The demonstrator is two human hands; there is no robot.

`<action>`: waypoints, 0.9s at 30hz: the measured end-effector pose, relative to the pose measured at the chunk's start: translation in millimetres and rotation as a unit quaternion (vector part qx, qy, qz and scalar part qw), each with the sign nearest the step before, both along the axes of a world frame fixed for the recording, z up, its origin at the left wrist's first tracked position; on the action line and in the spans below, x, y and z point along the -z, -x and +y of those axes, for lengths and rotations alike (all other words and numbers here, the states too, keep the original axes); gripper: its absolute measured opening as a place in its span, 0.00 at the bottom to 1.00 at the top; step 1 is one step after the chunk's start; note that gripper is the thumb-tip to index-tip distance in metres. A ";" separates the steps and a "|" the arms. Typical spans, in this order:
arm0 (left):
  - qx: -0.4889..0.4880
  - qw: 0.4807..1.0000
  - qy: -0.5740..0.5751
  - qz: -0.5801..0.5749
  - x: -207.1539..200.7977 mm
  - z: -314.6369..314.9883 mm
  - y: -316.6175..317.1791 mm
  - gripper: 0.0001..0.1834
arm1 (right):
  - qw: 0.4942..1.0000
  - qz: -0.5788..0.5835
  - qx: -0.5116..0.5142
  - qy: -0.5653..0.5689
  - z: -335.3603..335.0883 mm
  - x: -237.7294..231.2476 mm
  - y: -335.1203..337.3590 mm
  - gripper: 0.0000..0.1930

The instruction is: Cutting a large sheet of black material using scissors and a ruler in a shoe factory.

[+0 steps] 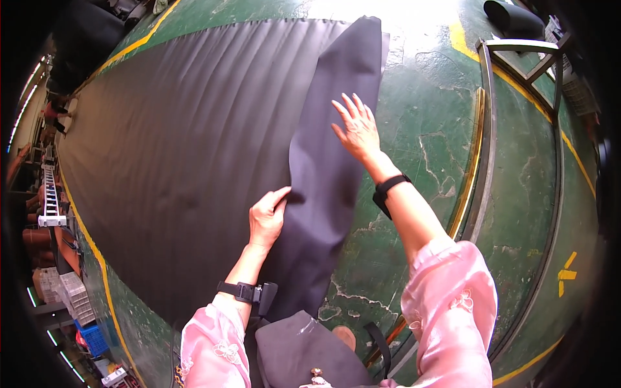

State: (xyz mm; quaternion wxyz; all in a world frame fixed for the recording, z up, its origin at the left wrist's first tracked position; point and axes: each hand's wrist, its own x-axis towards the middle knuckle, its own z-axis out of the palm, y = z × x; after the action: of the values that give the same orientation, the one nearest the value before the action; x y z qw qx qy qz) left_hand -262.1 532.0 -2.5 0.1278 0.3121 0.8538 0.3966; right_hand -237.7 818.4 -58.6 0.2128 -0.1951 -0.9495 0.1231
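Note:
A very large dark grey sheet (187,116) lies spread over the floor, rippled along its far side. Its right end is turned over into a long flap (339,71) that runs from far to near. Thumb and fingers of my left hand (266,218) pinch the flap's loose left edge. Farther away, my right hand (357,129) is over the flap with its fingers spread and holds nothing; whether the palm presses on the material I cannot tell. Black straps go round both wrists.
Right of the sheet, a metal frame (486,129) stands on the green, cracked floor (420,174). A black roll (514,19) lies at the far right. Along the left are a ladder (50,194), crates (94,339) and another person (57,115). Yellow lines mark the floor.

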 end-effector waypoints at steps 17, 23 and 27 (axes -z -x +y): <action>-0.152 0.857 0.135 -0.474 -23.3 -267.2 -78.0 0.17 | 0.958 -0.267 0.093 -0.050 17.7 85.7 10.6 0.36; -0.143 0.931 0.263 -0.206 11.3 -267.8 -58.6 0.25 | 0.988 -0.084 -0.127 -0.003 -8.9 43.9 -29.7 0.28; -0.051 0.856 0.184 -0.481 19.9 -329.2 -76.3 0.35 | 0.928 -0.202 -0.312 0.013 -201.4 6.3 -104.1 0.28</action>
State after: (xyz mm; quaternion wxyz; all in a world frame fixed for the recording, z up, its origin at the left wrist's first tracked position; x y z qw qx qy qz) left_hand -185.8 202.8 -22.3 0.5568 0.0094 0.7583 0.3389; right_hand -133.6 617.0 -64.9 -0.0351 0.0876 -0.9836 0.1538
